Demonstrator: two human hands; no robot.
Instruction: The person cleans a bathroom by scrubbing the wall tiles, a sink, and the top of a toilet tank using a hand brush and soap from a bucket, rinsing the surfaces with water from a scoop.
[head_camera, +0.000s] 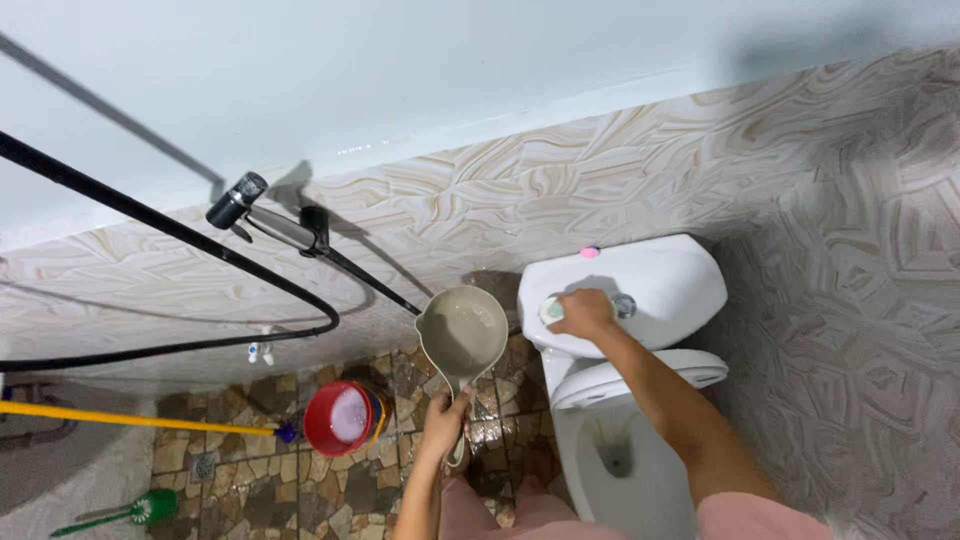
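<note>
Dipper (462, 330) sits in the center of the frame, above the floor (300, 480), and the left hand (445, 425) grasps its handle from below. Right hand (580, 312) is a little right of center on the tank (670, 280), closed on a small white thing (551, 311). The bowl (620, 460) is open at lower right. A red bucket (340, 418) stands lower left of center.

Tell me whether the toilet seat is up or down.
Up. The toilet seat is tilted back toward the tank, and the bowl below it lies open to view, its bare rim showing.
</note>
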